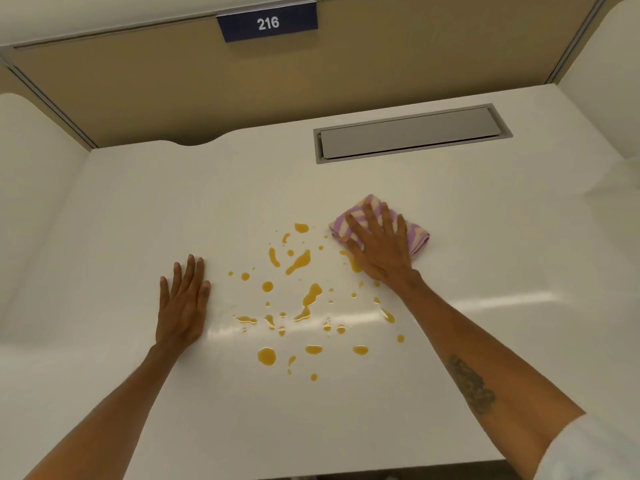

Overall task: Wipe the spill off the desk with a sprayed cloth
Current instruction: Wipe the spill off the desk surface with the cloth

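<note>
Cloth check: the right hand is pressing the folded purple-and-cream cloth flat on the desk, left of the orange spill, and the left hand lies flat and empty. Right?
Not quite. The head view shows the cloth under the right hand on the spill's right, not its left. The rest holds: the left hand lies flat and empty on the desk.

We see through one wide-angle head camera only, looking forward and steeply down from close above the white counter (138,209), facing the tan partition (156,88) and its number plate (267,23) behind.
</note>
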### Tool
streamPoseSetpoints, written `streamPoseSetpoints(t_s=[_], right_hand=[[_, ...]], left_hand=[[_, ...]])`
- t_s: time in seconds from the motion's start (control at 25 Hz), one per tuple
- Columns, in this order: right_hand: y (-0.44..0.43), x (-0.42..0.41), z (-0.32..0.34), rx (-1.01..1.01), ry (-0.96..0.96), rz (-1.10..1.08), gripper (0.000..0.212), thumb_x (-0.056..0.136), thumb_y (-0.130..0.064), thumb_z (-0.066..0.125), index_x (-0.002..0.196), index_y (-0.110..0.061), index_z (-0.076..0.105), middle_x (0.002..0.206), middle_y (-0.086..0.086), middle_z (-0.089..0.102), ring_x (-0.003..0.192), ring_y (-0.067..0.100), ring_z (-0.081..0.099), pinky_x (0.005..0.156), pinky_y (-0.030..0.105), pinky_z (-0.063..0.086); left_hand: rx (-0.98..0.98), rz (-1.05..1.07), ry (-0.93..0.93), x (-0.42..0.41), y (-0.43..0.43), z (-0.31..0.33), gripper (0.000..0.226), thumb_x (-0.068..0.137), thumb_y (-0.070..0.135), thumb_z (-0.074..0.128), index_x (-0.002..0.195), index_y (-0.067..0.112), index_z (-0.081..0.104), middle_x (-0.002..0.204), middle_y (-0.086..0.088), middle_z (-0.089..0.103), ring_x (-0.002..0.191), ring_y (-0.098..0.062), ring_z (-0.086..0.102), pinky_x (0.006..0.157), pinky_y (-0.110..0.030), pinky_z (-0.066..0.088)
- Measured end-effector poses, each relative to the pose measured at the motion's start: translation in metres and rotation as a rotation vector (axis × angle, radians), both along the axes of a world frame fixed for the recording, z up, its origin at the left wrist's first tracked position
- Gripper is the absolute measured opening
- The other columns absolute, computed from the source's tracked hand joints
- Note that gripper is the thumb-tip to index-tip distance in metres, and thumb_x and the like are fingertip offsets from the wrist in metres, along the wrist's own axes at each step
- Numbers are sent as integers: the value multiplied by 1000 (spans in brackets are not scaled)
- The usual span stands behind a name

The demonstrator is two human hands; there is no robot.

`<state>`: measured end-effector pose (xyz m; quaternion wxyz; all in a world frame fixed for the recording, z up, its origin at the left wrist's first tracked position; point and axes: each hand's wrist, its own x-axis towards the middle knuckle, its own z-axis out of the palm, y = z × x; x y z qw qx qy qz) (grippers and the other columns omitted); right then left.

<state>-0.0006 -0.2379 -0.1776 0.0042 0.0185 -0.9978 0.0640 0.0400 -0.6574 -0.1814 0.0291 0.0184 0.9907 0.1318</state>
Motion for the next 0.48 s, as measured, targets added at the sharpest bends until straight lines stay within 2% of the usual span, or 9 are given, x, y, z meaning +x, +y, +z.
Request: streamPoseSetpoints(t_s=[0.08,0.24,0.32,0.48], right_hand=[[20,32,-2,62,-14,63,63,97,-61,9,153,-36,25,165,5,10,151,35,10,118,60,11],[83,57,3,26,-8,-96,57,98,-60,20,153,-45,15,166,-1,2,152,31,2,120,54,9],[101,36,6,24,-17,-169,61,96,-62,19,154,-43,14,166,2,3,151,34,3,119,56,9],[83,-49,9,8,1,-244,69,91,-66,18,152,-34,28,164,11,16,147,43,16,115,63,15]], left_hand=[[0,-12,-1,3,3,1,60,103,49,6,160,31,-1,167,14,-6,154,-11,-12,125,-42,-9],[15,-8,-5,5,6,4,61,101,54,3,159,35,-3,167,17,-8,153,-7,-15,125,-41,-9],[20,-2,-3,5,7,5,60,101,53,3,159,36,-3,166,18,-8,153,-6,-15,126,-40,-8],[17,11,13,1,5,3,58,102,50,5,159,36,-1,166,18,-8,152,-4,-15,126,-37,-8]])
